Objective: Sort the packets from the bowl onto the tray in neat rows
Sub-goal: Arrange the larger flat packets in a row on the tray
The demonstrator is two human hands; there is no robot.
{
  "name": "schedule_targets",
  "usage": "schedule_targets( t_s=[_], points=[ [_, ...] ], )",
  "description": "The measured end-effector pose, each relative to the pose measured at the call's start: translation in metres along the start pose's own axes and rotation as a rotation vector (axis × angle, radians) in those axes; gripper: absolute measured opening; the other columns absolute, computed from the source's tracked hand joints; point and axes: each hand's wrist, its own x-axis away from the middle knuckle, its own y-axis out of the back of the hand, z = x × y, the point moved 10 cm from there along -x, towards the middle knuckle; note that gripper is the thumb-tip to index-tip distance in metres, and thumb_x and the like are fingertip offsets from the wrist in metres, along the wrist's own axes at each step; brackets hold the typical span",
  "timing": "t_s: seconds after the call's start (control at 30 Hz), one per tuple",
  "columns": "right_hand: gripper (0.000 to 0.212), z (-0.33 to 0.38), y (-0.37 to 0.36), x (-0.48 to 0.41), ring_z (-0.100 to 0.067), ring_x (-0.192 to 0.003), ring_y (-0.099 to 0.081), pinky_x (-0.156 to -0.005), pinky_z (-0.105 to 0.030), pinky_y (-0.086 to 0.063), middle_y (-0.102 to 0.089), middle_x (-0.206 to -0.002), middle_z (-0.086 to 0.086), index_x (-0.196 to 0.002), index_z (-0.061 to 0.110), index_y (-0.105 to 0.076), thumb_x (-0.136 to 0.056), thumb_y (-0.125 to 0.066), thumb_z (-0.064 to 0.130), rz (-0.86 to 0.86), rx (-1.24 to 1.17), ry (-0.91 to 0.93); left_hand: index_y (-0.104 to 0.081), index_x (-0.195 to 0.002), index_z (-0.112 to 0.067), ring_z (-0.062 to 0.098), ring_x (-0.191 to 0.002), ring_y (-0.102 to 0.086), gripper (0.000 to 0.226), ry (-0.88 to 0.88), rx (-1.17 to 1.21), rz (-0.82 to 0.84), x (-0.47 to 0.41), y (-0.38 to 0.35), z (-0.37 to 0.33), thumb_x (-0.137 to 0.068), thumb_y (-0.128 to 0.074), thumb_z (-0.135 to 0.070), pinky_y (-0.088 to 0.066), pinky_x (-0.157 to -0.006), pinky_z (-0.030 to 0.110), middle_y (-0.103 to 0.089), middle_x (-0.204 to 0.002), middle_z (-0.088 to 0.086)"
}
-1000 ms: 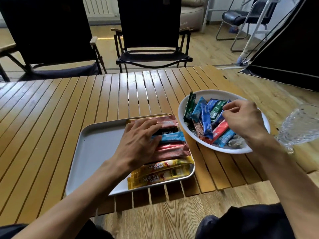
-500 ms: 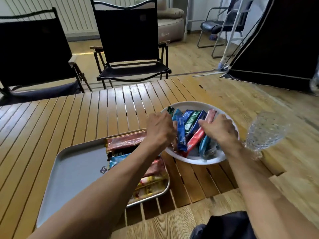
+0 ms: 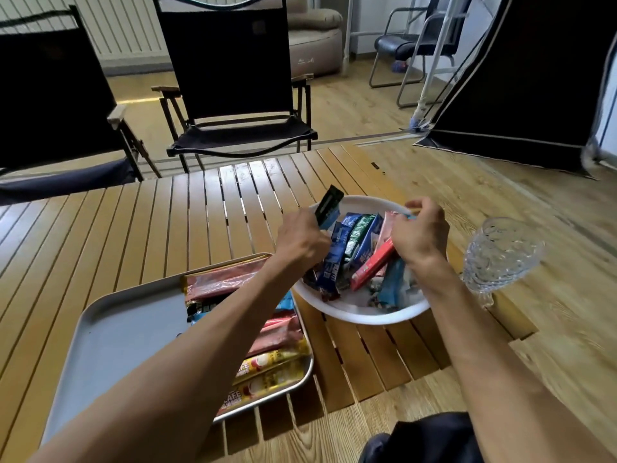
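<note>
Both hands are over the white bowl (image 3: 350,315) right now. The left hand (image 3: 302,240) is at the bowl's left rim, fingers curled around a dark packet (image 3: 329,207) that pokes up tilted above the rim, clear of the pile. The right hand (image 3: 420,233) is over the bowl's right side, fingers curled in, with thumb and forefinger close together near the far rim. There's a bit of light blue by the fingertips, but honestly I can't tell if it has hold of anything.

Inside the bowl is a jumble of packets (image 3: 337,259), blue, green and red, lying every which way. The tray (image 3: 117,329) sits just left of the bowl, on the person's side. It has a row of packets (image 3: 273,335) along the edge closest to the bowl, partly hidden by the left forearm. A clear glass (image 3: 500,255) stands just right of the bowl. It's all on a slatted wooden table (image 3: 200,212).
</note>
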Motion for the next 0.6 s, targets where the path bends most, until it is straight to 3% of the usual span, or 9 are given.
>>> schedule_targets(
  t_s=[0.1,0.2,0.27,0.37,0.43,0.53,0.6],
  points=[
    [0.023,0.043,0.022,0.011,-0.017,-0.091,-0.058,-0.07,-0.004,-0.047,-0.058,-0.117,-0.018,-0.119,0.001,-0.052,-0.097,-0.047,0.004,-0.206,-0.078,0.357,-0.051,-0.107,-0.004,0.019,-0.078,-0.058,0.022,0.044,0.207,-0.033,0.001,0.008,0.008,-0.086,-0.057,-0.007,-0.048,-0.053,0.022,-0.056,-0.101,0.013],
    [0.024,0.07,0.023,0.028,-0.022,-0.087,-0.064,-0.074,-0.019,-0.054,-0.059,-0.11,-0.017,-0.121,0.002,-0.049,-0.099,-0.045,0.01,-0.243,-0.112,0.628,-0.048,-0.111,-0.004,0.015,-0.077,-0.055,0.028,0.048,0.369,0.017,0.012,0.013,0.006,-0.084,-0.058,-0.002,-0.044,-0.052,0.018,-0.056,-0.099,0.014],
    [0.027,0.068,0.009,0.037,-0.023,-0.087,-0.064,-0.073,-0.016,-0.052,-0.06,-0.104,-0.015,-0.124,0.003,-0.046,-0.099,-0.048,0.014,-0.162,-0.119,0.655,-0.049,-0.109,-0.004,0.015,-0.073,-0.054,0.029,0.059,0.451,0.048,0.022,0.014,0.005,-0.082,-0.059,-0.001,-0.044,-0.047,0.016,-0.055,-0.095,0.015],
    [0.041,0.054,-0.018,0.048,-0.02,-0.09,-0.062,-0.075,-0.02,-0.051,-0.059,-0.1,-0.005,-0.127,0.007,-0.043,-0.092,-0.064,0.013,0.023,-0.127,0.561,-0.056,-0.102,-0.002,0.012,-0.062,-0.046,0.022,0.053,0.469,0.061,0.041,0.015,-0.001,-0.081,-0.056,0.003,-0.04,-0.042,0.011,-0.05,-0.08,0.011],
    [0.047,0.033,-0.032,0.049,-0.019,-0.091,-0.064,-0.075,-0.023,-0.054,-0.061,-0.101,-0.001,-0.125,0.01,-0.043,-0.087,-0.07,0.014,0.12,-0.145,0.401,-0.06,-0.1,0.0,0.012,-0.058,-0.043,0.018,0.064,0.452,0.064,0.05,0.014,-0.002,-0.084,-0.053,-0.001,-0.04,-0.044,0.017,-0.048,-0.074,0.01],
    [0.038,-0.013,-0.045,0.043,-0.02,-0.074,-0.066,-0.05,-0.015,-0.045,-0.066,-0.095,-0.007,-0.12,0.009,-0.05,-0.086,-0.065,0.017,0.193,0.052,0.088,-0.061,-0.098,0.003,0.016,-0.059,-0.041,0.019,0.085,0.45,0.041,0.054,0.016,-0.002,-0.089,-0.05,-0.008,-0.04,-0.054,0.028,-0.045,-0.074,0.013],
    [0.041,-0.025,-0.043,0.045,-0.015,-0.059,-0.061,-0.039,-0.012,-0.036,-0.066,-0.083,-0.007,-0.126,0.004,-0.053,-0.088,-0.059,0.022,0.187,0.158,0.021,-0.061,-0.094,-0.001,0.017,-0.062,-0.041,0.016,0.112,0.483,0.039,0.058,0.018,-0.002,-0.092,-0.048,-0.011,-0.04,-0.056,0.031,-0.043,-0.072,0.011]
  ],
)
